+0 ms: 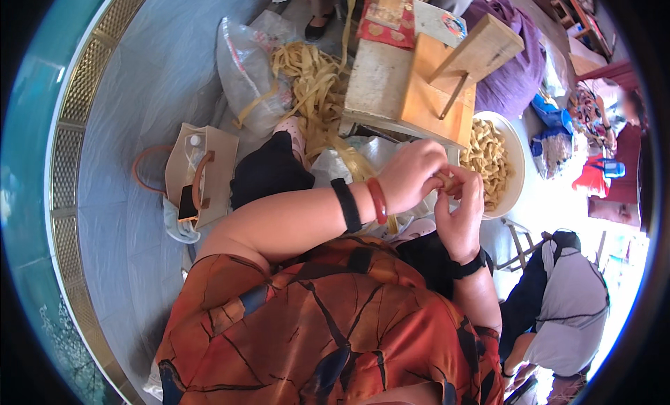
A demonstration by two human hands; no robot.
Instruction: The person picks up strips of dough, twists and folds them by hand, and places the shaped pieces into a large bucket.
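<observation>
My left hand (413, 173), with a red bangle and a black band at the wrist, is closed in a pinch. Against it presses my right hand (462, 220), a black band on its wrist, its thumb and fingers also closed. Between the fingertips is a small piece of pale yellow strip (447, 184), mostly covered by the fingers. Just beyond the hands, a white tub (517, 164) holds many small folded yellow strip pieces (486, 161). Long flat yellow strips (310, 77) lie in a heap ahead on the left, partly over a clear plastic bag (244, 77).
A worn bench (377, 80) ahead carries a wooden stand (481, 49) with an upright board. At left is a beige handbag (216, 154) holding a bottle and phone. A purple cloth bundle (499, 84) stands behind the tub. Another person (569, 300) bends at right.
</observation>
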